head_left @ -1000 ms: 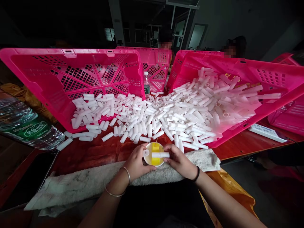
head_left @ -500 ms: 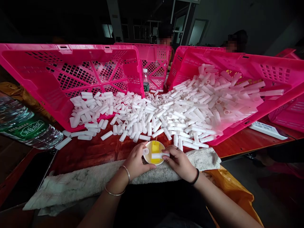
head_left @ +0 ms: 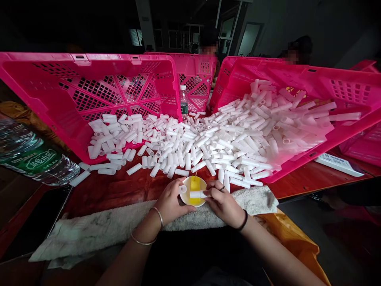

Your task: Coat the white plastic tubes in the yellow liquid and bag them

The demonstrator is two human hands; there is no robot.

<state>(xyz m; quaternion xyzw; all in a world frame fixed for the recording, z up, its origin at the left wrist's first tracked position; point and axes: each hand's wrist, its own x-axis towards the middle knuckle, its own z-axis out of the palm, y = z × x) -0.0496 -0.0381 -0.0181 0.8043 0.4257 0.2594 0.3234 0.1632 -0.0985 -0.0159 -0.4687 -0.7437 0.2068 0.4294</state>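
Note:
A small white bowl (head_left: pixel 186 198) with a yellow block (head_left: pixel 195 183), perhaps a sponge, sits at the table's front edge by the towel. My left hand (head_left: pixel 171 201) curls round the bowl's left side, its thumb along the near rim. A short white plastic tube (head_left: pixel 182 190) is held at its fingertips, open end showing. Between the thumb and fingers of my right hand (head_left: pixel 222 202), another white tube (head_left: pixel 195 194) lies level across the yellow block. A thin stick (head_left: pixel 195 173) juts from the bowl's far side.
A large heap of white tubes (head_left: pixel 205 147) spreads from two tipped pink crates (head_left: pixel 127 59). A rolled towel (head_left: pixel 113 218) lies along the front edge. A big water bottle (head_left: pixel 38 155) leans at left; a smaller bottle (head_left: pixel 183 105) stands behind. Two people are beyond the crates.
My right fingers have shifted slightly on their tube, curling further over its right end. My left hand, the bowl and the yellow block look the same; the view has moved slightly.

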